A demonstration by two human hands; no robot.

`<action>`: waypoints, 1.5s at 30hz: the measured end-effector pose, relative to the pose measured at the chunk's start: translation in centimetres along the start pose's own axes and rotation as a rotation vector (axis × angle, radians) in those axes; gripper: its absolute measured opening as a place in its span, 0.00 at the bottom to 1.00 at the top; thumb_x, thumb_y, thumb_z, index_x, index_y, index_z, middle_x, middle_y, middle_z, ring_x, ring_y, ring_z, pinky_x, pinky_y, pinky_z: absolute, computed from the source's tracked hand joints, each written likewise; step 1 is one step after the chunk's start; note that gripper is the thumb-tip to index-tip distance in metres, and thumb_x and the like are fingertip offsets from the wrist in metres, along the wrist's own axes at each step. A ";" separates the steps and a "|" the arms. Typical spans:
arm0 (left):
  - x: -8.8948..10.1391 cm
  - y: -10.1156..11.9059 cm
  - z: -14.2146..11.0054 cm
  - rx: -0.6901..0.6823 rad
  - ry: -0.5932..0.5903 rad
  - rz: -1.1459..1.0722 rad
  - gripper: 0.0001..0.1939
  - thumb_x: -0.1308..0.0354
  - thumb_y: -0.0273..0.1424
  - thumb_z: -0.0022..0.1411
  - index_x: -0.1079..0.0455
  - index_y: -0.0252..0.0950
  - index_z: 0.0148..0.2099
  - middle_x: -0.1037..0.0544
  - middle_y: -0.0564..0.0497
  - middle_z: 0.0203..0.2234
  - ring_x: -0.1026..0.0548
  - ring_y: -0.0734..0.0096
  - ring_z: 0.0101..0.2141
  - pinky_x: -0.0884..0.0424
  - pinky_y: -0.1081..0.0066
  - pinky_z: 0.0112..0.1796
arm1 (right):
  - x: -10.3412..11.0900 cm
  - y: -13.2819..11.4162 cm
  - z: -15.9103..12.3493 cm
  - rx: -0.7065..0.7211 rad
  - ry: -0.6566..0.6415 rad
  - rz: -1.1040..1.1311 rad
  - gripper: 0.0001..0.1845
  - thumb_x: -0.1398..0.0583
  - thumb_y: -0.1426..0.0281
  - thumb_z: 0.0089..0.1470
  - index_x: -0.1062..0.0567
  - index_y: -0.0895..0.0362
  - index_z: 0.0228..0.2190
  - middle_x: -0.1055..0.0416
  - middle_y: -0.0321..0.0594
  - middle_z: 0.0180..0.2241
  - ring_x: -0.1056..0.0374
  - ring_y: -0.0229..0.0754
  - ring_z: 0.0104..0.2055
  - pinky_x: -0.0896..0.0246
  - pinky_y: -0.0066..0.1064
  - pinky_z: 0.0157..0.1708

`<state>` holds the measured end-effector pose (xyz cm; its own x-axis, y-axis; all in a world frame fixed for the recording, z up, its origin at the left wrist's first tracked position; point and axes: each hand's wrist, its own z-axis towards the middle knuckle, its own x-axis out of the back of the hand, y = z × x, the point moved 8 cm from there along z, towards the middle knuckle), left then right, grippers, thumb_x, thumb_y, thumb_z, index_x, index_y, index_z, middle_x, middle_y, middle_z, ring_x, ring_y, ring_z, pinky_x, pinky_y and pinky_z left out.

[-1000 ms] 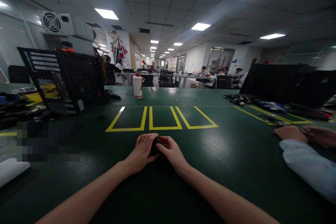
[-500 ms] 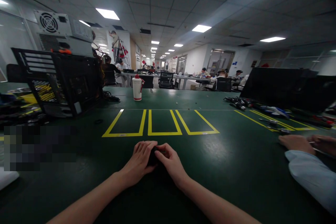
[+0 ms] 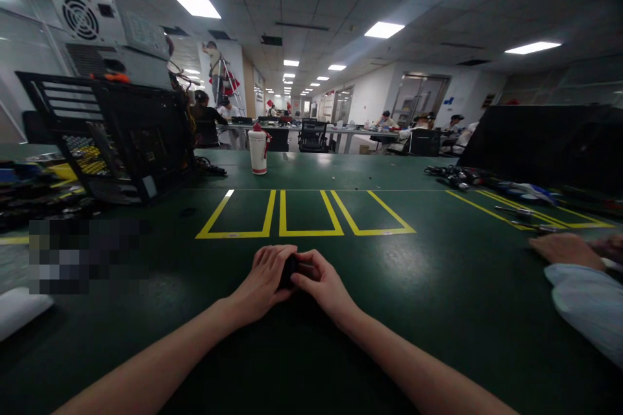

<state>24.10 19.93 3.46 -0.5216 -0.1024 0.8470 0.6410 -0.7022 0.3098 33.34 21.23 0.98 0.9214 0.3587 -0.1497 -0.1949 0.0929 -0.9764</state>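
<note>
My left hand [image 3: 265,282] curves over a small black object [image 3: 288,272] low above or on the green table [image 3: 389,311]; I cannot tell which. Fingers and thumb of that hand wrap its left side and top. From the right, my right hand [image 3: 326,285] pinches the same object's edge between thumb and fingers. Most of the object is hidden by the hands, and its kind cannot be made out. Just beyond the hands, yellow tape outlines [image 3: 311,233] mark the tabletop.
A black computer case [image 3: 121,136] with a power supply [image 3: 107,26] on top stands at left. A white cup [image 3: 259,152] stands farther back. Cables [image 3: 452,175] and a dark monitor [image 3: 549,149] are at right, near another person's hand [image 3: 567,251] and blue sleeve [image 3: 584,298].
The camera view has shifted slightly, so the scene sits a little higher and the right side lies farther right. Both hands keep their hold on the black object.
</note>
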 end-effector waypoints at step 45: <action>1.0 1.5 -2.6 0.031 -0.040 -0.019 0.29 0.45 0.30 0.54 0.54 0.39 0.55 0.40 0.45 0.49 0.42 0.59 0.50 0.48 0.57 0.50 | -2.0 -0.7 -2.1 0.010 -0.094 -0.162 0.11 0.40 0.69 0.45 0.33 0.55 0.33 0.33 0.35 0.34 0.34 0.40 0.39 0.36 0.33 0.37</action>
<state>23.05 16.90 3.65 -0.5118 -0.0606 0.8570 0.6484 -0.6817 0.3390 32.32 18.52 1.65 0.9056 0.4234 0.0249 -0.0504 0.1656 -0.9849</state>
